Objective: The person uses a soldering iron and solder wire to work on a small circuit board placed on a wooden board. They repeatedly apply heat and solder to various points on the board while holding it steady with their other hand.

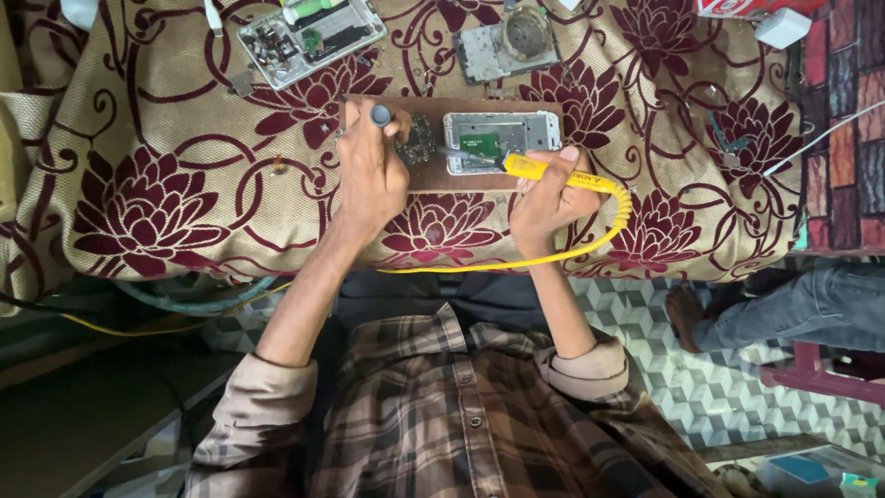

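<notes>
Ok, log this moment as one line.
left hand: grips dark-handled tool over wooden board | right hand: holds yellow soldering iron, tip at opened phone

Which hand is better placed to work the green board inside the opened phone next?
Probably the right hand: it grips the yellow soldering iron, tip at the opened phone. The left hand holds a grey-capped tool over the small dark board.

Both forearms reach forward, sleeves rolled to the elbows; left hand (pixel 371 171) and right hand (pixel 544 198) are each curled in a grip.
</notes>
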Tool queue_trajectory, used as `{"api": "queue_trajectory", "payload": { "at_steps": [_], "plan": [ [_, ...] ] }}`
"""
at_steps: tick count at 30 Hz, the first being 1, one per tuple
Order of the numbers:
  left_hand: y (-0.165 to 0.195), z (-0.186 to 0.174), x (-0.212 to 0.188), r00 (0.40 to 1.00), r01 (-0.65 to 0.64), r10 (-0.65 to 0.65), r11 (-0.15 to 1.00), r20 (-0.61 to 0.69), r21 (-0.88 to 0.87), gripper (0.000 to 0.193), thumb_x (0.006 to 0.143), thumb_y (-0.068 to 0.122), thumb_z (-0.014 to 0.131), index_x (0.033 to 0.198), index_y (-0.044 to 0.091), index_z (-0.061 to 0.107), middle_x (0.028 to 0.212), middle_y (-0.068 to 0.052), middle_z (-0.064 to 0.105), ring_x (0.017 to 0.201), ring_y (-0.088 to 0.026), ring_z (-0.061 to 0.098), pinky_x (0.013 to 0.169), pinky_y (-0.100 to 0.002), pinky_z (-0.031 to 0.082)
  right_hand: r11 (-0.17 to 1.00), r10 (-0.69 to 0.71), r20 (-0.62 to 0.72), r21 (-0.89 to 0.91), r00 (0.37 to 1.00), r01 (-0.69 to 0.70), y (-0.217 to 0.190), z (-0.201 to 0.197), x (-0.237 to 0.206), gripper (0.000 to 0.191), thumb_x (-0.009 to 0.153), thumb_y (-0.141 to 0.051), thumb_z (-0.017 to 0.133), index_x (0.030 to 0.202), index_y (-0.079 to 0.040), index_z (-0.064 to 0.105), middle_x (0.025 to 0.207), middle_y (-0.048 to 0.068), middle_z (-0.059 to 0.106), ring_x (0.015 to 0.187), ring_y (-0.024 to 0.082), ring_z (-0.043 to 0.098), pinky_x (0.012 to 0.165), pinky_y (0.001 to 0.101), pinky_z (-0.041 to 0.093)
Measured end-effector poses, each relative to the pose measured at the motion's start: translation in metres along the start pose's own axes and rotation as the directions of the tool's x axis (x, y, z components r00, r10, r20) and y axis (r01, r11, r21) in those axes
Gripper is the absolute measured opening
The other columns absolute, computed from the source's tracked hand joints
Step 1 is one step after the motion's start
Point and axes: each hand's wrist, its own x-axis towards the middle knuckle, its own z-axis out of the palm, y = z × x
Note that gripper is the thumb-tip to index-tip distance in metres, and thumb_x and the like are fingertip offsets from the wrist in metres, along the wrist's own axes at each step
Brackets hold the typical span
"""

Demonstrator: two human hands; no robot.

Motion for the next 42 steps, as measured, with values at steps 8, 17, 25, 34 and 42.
{"api": "queue_trajectory", "payload": {
  "at_steps": [8,17,25,34,42],
  "plan": [
    [-0.001,0.000,0.000,1.000,-0.014,0.014,1.000,0.007,0.012,0.026,0.077,-0.013,0.041,0.099,0.001,0.045,0.085,-0.015,0.059,0.084,-0.033,0.046,0.077,-0.047,0.039,0.999,-0.013,0.035,-0.040,0.999,0.014,-0.001,-0.002,0.000,0.040,0.113,-0.017,0.049,0.086,0.008,0.066,0.060,0.005,0.055,0.051,0.010,0.051,0.050,0.0252,0.041],
    [0.003,-0.002,0.001,1.000,0.007,-0.007,1.000,0.009,-0.015,0.026,0.076,-0.012,0.040,0.099,0.000,0.046,0.086,-0.016,0.060,0.086,-0.035,0.048,0.076,-0.045,0.040,0.997,-0.045,0.047,-0.060,0.998,0.048,-0.010,0.005,0.003,0.039,0.112,-0.016,0.049,0.084,0.007,0.065,0.061,0.005,0.056,0.051,0.009,0.050,0.049,0.0255,0.041],
    [0.003,-0.001,0.002,1.000,0.024,-0.024,0.999,-0.013,-0.030,0.022,0.083,-0.012,0.041,0.100,0.000,0.047,0.087,-0.015,0.058,0.083,-0.033,0.048,0.075,-0.046,0.040,0.906,-0.155,0.317,-0.332,0.936,0.262,-0.037,0.011,0.023,0.031,0.111,-0.008,0.057,0.081,0.001,0.056,0.074,0.007,0.067,0.059,0.010,0.056,0.054,0.0282,0.040],
    [0.002,-0.004,0.005,0.999,-0.043,0.042,0.998,-0.027,-0.044,0.021,0.084,-0.010,0.040,0.101,0.001,0.046,0.089,-0.015,0.053,0.083,-0.032,0.048,0.073,-0.043,0.040,0.793,-0.182,0.456,-0.455,0.871,0.405,-0.045,0.032,0.058,0.040,0.106,-0.005,0.068,0.071,-0.003,0.050,0.060,0.001,0.054,0.053,0.006,0.049,0.053,0.0299,0.035],
    [-0.002,-0.003,0.004,0.999,-0.031,0.030,0.999,-0.020,-0.044,0.021,0.088,-0.011,0.038,0.103,0.002,0.046,0.087,-0.013,0.053,0.081,-0.028,0.048,0.070,-0.042,0.040,0.920,0.109,0.469,-0.382,0.877,0.090,-0.070,0.035,0.079,0.030,0.104,-0.005,0.062,0.076,0.002,0.064,0.055,0.000,0.054,0.045,0.006,0.049,0.045,0.0248,0.035]
  ]
}}
